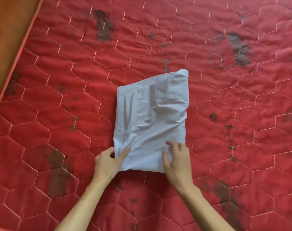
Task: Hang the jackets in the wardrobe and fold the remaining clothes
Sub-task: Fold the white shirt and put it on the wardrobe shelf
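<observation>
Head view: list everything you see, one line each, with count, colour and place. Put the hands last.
shirt: one, pale blue-white, folded into a rough rectangle, lying on the mattress at mid-frame.
mattress: one, red, quilted in hexagons with dark stains, fills most of the frame.
wooden surface: one, orange-brown, upper left corner, beside the mattress edge.
left hand: one, pinches the near left corner of the shirt.
right hand: one, fingers spread, rests on the near right part of the shirt.
</observation>
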